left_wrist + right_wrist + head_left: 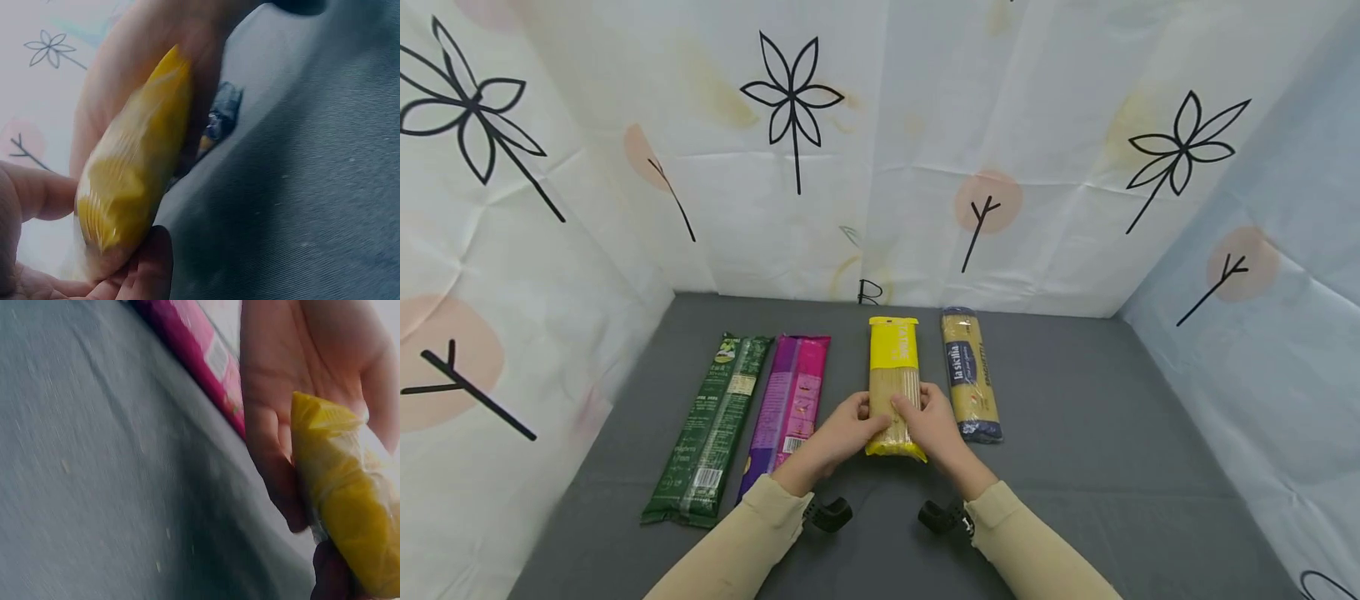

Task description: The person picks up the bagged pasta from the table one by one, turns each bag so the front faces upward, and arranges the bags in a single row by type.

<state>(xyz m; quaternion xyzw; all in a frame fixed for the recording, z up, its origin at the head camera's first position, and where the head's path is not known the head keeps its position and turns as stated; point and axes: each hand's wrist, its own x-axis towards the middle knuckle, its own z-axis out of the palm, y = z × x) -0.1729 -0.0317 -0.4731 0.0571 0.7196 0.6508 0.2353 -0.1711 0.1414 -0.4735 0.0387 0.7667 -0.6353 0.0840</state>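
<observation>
A clear-and-yellow pack of spaghetti (895, 379) is held between both hands, its yellow end pointing toward the back wall. My left hand (848, 431) grips its left side, thumb lying over the front and fingers around the edge. On the opposite side my right hand (936, 423) holds it the same way, thumb on top. In the left wrist view the near yellow end of the pack (125, 181) shows between thumb and fingers, raised above the grey cloth. The right wrist view shows the pack's end (350, 500) at the right.
Left of the hands lie a green pasta pack (711, 433) and a pink-purple pack (786, 396), partly behind the left forearm. A blue-labelled La Sicilia spaghetti pack (972, 375) lies just right of the right hand. Patterned white cloth walls (917, 167) bound the grey table (1097, 467).
</observation>
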